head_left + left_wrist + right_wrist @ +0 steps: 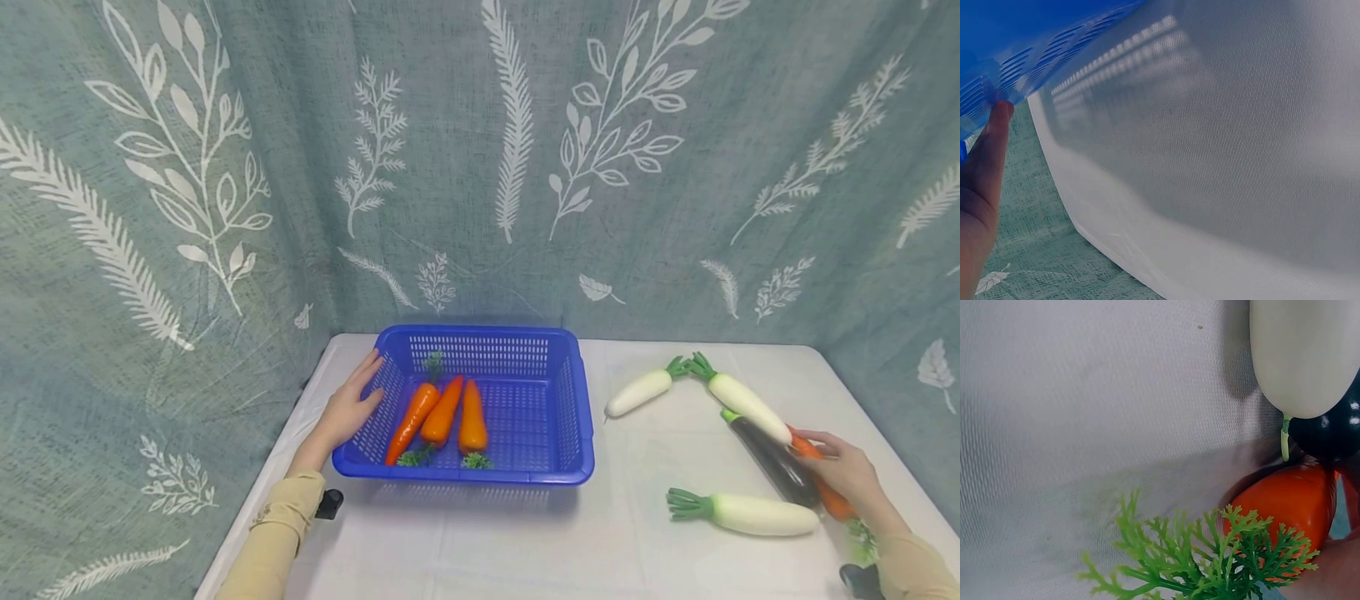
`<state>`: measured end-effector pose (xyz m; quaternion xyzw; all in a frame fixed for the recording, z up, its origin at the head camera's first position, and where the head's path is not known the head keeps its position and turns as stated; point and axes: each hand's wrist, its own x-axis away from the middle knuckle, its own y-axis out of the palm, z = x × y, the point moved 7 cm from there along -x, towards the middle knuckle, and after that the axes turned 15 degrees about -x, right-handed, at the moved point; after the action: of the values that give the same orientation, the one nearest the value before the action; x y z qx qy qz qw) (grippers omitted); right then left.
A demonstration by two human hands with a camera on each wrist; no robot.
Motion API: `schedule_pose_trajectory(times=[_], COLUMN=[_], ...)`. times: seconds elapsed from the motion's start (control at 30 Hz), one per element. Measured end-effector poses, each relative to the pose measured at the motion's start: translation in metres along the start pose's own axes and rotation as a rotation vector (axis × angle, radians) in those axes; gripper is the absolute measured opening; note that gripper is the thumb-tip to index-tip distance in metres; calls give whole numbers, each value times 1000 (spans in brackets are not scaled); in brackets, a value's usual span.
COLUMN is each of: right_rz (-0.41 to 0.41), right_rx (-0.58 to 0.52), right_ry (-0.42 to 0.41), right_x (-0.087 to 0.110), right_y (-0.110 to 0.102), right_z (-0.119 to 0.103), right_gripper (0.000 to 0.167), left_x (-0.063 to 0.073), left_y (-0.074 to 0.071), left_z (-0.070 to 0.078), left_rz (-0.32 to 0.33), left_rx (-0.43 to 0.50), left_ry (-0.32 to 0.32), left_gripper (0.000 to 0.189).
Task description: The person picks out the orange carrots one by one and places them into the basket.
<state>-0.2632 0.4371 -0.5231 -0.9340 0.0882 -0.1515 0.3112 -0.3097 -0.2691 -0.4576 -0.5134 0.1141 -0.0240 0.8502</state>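
Observation:
My left hand [351, 408] rests against the left side of a blue plastic basket [480, 477], its fingers extended along the wall. The left wrist view shows a fingertip touching the slotted wall of the basket [1035, 62]. Three orange carrots with green tops lie inside, one of them the middle carrot [442, 412]. At the right, my right hand [851, 471] grips another carrot [834, 502] lying on the table. Its leafy top and orange body [1291, 500] show in the right wrist view; the fingertips are hidden there. Alongside that carrot lies a dark eggplant [776, 458].
A white radish [765, 515] lies in front of the eggplant. Two more, a smaller radish [637, 393] and a longer radish [750, 407], lie farther back with their green tops meeting. Patterned green curtains [465, 167] surround the white table [525, 542].

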Motion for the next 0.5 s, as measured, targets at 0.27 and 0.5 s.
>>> schedule_pose_trajectory(times=[0.27,0.5], right_rz=[22,38], right_rx=[-5,5], right_ry=[10,-31], right_x=[1,5], right_y=[0,0], right_z=[-1,-6], right_gripper=[71,66], left_x=[0,0], left_y=[0,-1], left_z=[1,-1], left_rz=[0,-8], left_rx=[-3,-5], left_ry=[-1,-13], left_gripper=[55,55])
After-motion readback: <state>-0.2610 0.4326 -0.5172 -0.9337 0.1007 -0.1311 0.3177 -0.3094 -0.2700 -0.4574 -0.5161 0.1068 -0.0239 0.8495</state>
